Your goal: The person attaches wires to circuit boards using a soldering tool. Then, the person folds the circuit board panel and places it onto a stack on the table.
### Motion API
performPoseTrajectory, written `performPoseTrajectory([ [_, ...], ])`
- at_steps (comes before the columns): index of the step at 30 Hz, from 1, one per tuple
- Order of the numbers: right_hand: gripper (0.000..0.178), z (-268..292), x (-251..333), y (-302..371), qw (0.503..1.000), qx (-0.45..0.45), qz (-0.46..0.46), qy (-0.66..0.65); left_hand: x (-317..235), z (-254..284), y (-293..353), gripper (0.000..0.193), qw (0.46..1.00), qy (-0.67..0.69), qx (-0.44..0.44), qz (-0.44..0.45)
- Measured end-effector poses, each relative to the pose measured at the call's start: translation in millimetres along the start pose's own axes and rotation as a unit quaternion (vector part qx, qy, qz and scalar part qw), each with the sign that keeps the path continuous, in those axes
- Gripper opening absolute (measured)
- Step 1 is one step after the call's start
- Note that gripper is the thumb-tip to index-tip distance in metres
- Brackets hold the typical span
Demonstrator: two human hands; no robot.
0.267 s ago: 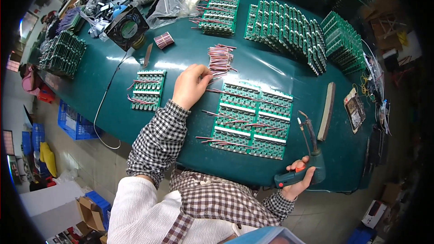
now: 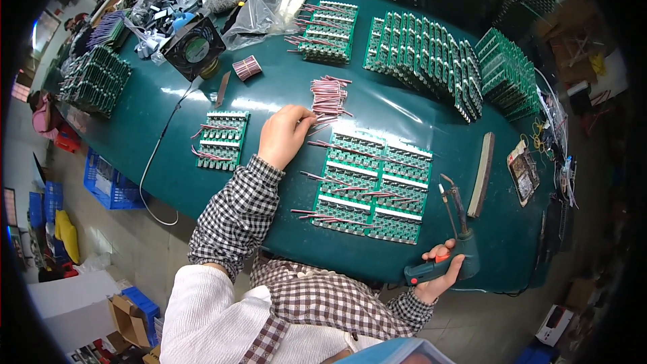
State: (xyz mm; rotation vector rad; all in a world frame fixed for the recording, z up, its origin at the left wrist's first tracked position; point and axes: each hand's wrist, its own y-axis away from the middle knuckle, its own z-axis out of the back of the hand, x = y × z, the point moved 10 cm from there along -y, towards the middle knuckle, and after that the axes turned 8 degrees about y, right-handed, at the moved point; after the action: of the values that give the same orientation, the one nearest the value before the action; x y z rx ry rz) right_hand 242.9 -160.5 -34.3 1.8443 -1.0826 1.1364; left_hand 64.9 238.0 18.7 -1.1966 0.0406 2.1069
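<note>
We've got the left hand (image 2: 283, 136) with fingertips together at the lower edge of the little red-and-white wire pile (image 2: 329, 98), which lies on the desk (image 2: 283, 74) just beyond the green circuit boards (image 2: 401, 212). Can't tell if a wire is pinched. The right hand (image 2: 437, 284) is wrapped round the soldering gun (image 2: 465, 253). We'd guess the wires are light, bendy and a bit slick, best picked one by one near an end; the boards look stiff but fragile, so edges only. Gun's probably weightier: handle yes, tip no. Containers: clear plastic bag (image 2: 259, 10) with something pale inside, blue crate (image 2: 128, 197) on the floor holding whitish stuff, and an open cardboard box (image 2: 141, 327), contents unclear to us.
</note>
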Motion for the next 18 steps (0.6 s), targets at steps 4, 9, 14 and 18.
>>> performPoseTrajectory([
  [4,0.044,-4.4,-2.0,2.0,1.000,0.009,-0.006,-0.012,2.2,5.4,2.5,0.011,1.000,-0.003,-0.007,0.016],
  [9,0.047,2.6,-2.8,2.6,1.000,-0.005,0.002,-0.013,9.1,2.5,4.9,0.011,0.999,0.005,-0.003,0.053],
  [14,0.046,0.6,-1.6,4.0,1.000,-0.005,-0.002,-0.014,4.8,4.3,6.3,0.010,0.999,-0.036,-0.011,0.018],
  [18,0.046,1.8,-2.0,3.2,1.000,-0.014,-0.004,-0.011,7.1,3.0,8.1,0.010,0.999,-0.003,0.005,0.050],
])
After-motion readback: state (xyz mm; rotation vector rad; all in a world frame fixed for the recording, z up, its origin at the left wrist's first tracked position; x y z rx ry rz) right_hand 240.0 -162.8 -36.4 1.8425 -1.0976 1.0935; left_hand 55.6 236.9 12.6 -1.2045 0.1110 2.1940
